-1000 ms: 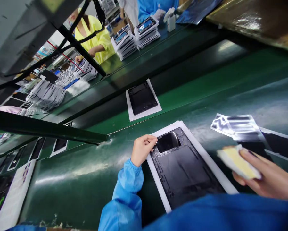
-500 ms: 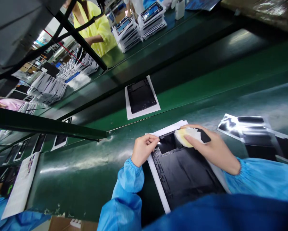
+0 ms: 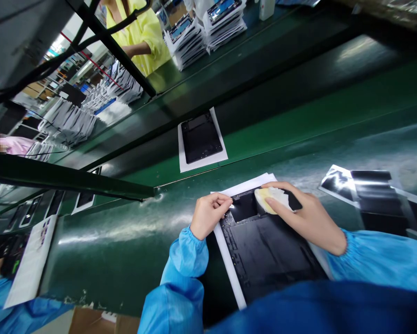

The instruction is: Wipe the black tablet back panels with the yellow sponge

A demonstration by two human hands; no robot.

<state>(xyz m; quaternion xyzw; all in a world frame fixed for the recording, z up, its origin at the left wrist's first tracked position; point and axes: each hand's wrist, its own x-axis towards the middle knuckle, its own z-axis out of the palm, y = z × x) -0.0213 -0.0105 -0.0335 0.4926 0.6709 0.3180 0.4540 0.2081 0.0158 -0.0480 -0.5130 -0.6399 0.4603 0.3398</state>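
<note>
A black tablet housing (image 3: 274, 255) lies on white sheets (image 3: 227, 273) before me, its inner side up. At its upper left corner, the fingers of my left hand (image 3: 210, 214) are pinched together. Whatever is between those fingertips is too small to make out. My right hand (image 3: 314, 218) is closed around a yellowish-white wiping pad (image 3: 271, 200), which rests against the upper part of the housing. A dark glossy recess (image 3: 243, 207) shows between my two hands. The lower end of the housing is hidden by my blue clothing.
Another tablet housing (image 3: 202, 138) lies on white paper on the green conveyor belt (image 3: 281, 125). Clear and black film sheets (image 3: 371, 195) lie at right. A dark metal post (image 3: 72, 178) crosses at left. Beyond are stacked parts (image 3: 225, 25) and a person in yellow (image 3: 152, 41).
My right hand and the pad have shifted very slightly right. The housing on the belt appears a little farther left. My left hand stays pinched at the same corner.
</note>
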